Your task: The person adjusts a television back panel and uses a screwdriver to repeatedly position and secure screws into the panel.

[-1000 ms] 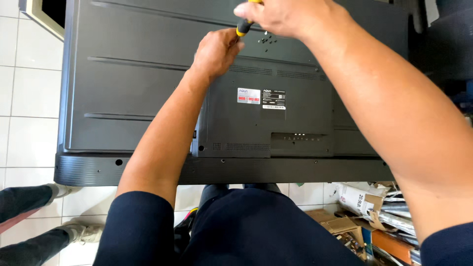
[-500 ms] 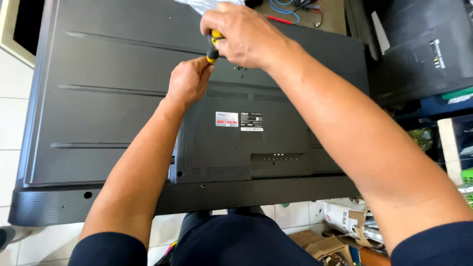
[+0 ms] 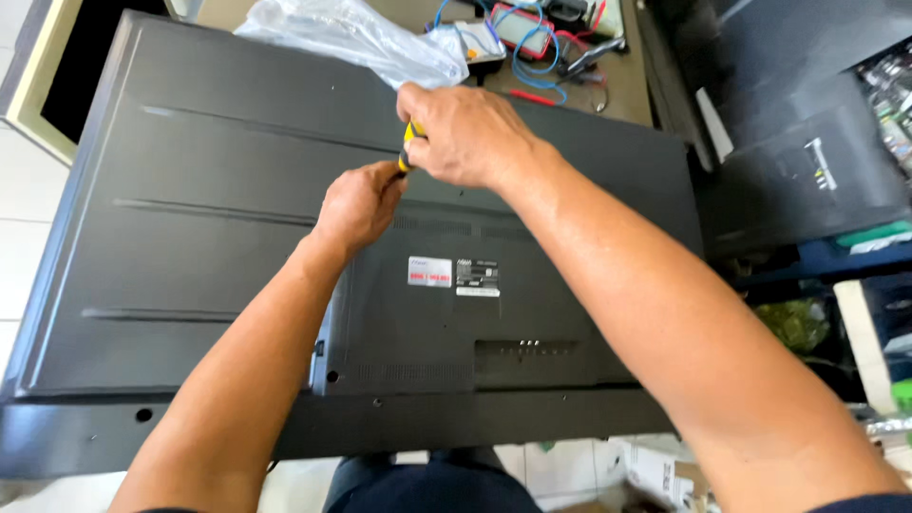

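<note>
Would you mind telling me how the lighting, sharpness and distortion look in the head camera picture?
Head view: even daylight, soft sheen on the television back panel; glare on the plastic bag; the right hand on the screwdriver handle and the left hand are sharp; wide-angle bending enlarges the forearms at the edges.

Bare forearms, dark navy sleeve at the right shoulder, seemingly dark trousers.

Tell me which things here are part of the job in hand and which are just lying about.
In use: right hand gripping yellow-handled screwdriver; left hand at its tip; television back panel.

Lying about: clear plastic bag, meter with blue leads, cardboard boxes.
</note>
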